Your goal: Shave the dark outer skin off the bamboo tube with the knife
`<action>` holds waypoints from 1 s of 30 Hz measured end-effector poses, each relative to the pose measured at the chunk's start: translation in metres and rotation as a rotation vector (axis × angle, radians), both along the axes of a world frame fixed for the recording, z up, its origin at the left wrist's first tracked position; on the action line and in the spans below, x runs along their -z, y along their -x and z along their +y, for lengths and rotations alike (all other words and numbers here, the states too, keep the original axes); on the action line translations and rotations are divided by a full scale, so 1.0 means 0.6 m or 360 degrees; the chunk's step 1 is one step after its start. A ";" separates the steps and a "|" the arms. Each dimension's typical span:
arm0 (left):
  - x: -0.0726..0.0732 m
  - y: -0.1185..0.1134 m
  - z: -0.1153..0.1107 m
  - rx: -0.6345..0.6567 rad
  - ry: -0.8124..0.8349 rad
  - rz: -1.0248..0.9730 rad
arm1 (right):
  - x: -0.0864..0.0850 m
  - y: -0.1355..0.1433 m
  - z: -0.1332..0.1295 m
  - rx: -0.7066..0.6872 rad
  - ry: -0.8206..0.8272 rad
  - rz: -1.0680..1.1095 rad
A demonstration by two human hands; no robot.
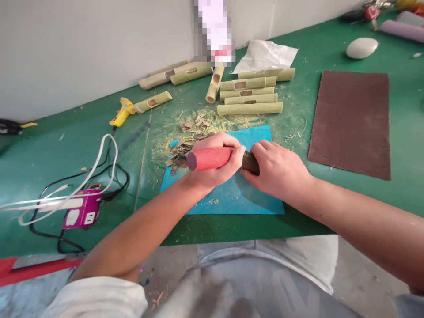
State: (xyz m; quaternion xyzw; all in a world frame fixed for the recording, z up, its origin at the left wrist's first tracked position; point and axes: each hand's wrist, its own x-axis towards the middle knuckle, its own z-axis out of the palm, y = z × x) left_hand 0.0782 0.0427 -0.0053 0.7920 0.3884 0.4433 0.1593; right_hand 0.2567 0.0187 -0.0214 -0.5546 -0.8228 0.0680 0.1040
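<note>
In the middle of the frame, the left hand has its fingers clamped around a red handle. Just to its right, the right hand has its fingers clamped on a dark brown piece. Both are above a blue sheet on the green desk. Wood chips lie left of centre; bamboo tubes lie at upper centre.

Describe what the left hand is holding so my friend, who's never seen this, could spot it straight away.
On the green table, find the blue sheet near the front edge. Above it, the left hand wraps around a thick, round red handle, its blunt end to the left. Its bright red sets it apart from the dark brown piece in the right hand.
</note>
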 end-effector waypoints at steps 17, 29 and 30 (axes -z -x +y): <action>0.026 -0.032 0.058 0.0245 -0.0012 -0.0113 | -0.002 -0.006 0.012 0.0061 -0.0066 -0.0025; 0.055 -0.054 0.081 0.0235 0.0052 -0.0383 | 0.001 -0.004 0.017 0.0108 0.0061 0.0024; 0.056 -0.054 0.083 0.0248 0.0051 -0.0382 | 0.002 -0.005 0.018 0.0105 0.0059 0.0041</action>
